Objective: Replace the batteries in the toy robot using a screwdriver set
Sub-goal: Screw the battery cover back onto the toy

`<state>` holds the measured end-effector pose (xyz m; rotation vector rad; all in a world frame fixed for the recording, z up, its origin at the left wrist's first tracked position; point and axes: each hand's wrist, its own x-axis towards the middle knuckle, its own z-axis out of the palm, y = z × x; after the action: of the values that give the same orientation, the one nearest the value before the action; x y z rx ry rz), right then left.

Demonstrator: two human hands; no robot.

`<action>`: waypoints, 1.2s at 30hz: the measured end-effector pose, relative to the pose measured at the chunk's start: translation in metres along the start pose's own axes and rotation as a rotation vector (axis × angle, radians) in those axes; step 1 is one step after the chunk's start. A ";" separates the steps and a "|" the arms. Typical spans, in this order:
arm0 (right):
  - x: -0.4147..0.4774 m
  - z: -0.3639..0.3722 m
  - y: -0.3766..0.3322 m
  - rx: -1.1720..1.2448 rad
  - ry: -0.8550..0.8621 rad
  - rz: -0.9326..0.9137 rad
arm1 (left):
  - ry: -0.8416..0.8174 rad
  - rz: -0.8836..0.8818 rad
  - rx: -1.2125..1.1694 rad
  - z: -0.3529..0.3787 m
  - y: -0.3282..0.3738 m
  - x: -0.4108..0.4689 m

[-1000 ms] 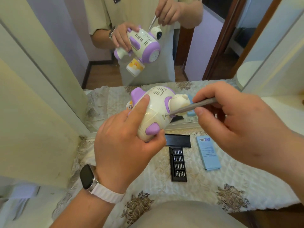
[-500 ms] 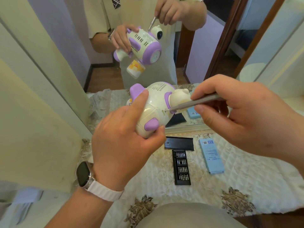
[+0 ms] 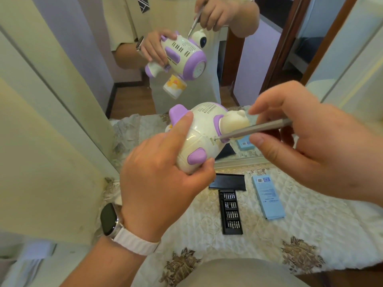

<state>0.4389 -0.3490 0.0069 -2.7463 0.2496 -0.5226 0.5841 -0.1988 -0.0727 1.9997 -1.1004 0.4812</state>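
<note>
Toy robot (image 3: 199, 137) held in the air above the quilted cloth (image 3: 300, 224), just before the mirror (image 3: 259, 59); its long axis runs lower left to upper right, head toward the glass. Left hand (image 3: 161, 177) grips the body, forefinger laid along it. Right hand (image 3: 310, 141) pinches the screwdriver (image 3: 255, 129), which lies near horizontal with its tip at the left, on a screw below the neck. Beneath: black lid (image 3: 228, 181), bit tray (image 3: 231, 212), blue box (image 3: 268, 196), lying apart. A pale panel (image 3: 41, 162) bounds the left; bare cloth lies to the right.
</note>
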 end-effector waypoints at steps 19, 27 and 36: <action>0.006 -0.002 -0.004 -0.144 0.014 -0.010 | -0.020 -0.005 -0.011 0.001 -0.004 0.007; 0.011 -0.006 -0.005 -0.216 0.005 0.000 | 0.003 -0.023 -0.038 0.000 -0.004 0.007; 0.007 -0.008 -0.008 -0.150 0.020 0.008 | 0.007 -0.013 -0.025 0.000 0.000 0.007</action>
<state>0.4431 -0.3459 0.0194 -2.8845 0.3158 -0.5504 0.5875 -0.2025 -0.0687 1.9813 -1.0829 0.4656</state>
